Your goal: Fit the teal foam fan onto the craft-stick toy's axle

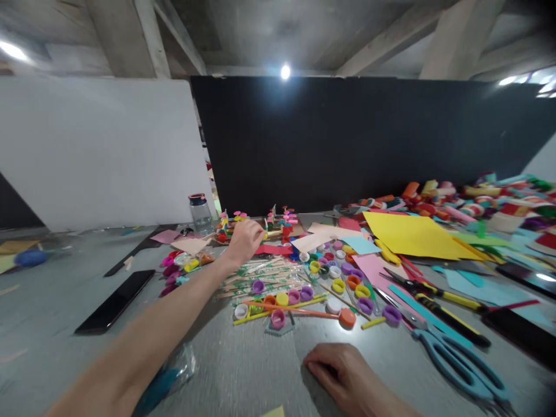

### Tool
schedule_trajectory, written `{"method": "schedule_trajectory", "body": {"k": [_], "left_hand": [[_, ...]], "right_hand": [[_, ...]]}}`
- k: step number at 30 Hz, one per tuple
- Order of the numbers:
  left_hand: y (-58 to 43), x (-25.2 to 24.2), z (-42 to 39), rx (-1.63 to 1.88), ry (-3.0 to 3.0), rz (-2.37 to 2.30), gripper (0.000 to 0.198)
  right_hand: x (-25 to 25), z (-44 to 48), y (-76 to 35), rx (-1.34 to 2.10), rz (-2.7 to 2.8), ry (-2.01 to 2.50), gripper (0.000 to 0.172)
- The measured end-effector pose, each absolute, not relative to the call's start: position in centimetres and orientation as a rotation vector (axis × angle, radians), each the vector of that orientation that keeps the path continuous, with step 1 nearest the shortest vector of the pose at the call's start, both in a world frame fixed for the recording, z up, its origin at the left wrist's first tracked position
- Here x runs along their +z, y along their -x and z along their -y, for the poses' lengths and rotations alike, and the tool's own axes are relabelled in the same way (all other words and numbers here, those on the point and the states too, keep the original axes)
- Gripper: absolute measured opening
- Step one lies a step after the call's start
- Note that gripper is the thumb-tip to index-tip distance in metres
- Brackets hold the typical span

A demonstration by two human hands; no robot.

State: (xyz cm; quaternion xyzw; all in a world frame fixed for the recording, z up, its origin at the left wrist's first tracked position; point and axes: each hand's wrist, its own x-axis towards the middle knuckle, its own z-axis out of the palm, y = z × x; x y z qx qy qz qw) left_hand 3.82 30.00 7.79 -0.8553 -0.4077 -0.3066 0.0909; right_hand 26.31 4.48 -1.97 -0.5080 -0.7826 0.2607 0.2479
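The left hand [244, 241] reaches far across the grey table [52, 324] to a small model of sticks and caps [278, 223] standing near the black board [369, 145]. Its fingers curl over the model's left end; whether they pinch a stick or only rest against it cannot be told, since the back of the hand hides the fingertips. The model sits just beyond the knuckles, stretching to the right of the hand, with a small jar [200, 213] standing apart on the left.

The risk looks plain: the model seems light and loosely built, so a tug or push from that stretched arm could tip it or knock a cap off. The forearm also passes low over the loose sticks [256, 272] and bottle caps [343, 278], and a drop of the elbow could sweep them about.

The right hand [347, 376] lies palm down on the table near the front edge, fingers loosely curled and holding nothing, well apart from the blue scissors [460, 359] to its right
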Motion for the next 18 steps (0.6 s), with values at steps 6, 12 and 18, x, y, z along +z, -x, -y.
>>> {"method": "schedule_trajectory", "body": {"k": [6,12,18], "left_hand": [[-5.1,11.3,-23.6,-0.758,2.613,0.853,0.022],[-4.3,13.1,-16.9,-0.601,2.639,0.723,0.03],[-0.3,11.3,-13.5,-0.457,2.658,0.822,0.018]], "right_hand": [[0.0,-3.1,-26.1,0.628,2.204,1.358,0.031],[1.4,1.3,-23.5,0.641,2.653,0.583,0.058],[0.4,0.8,-23.4,0.53,2.673,0.745,0.045]]}}
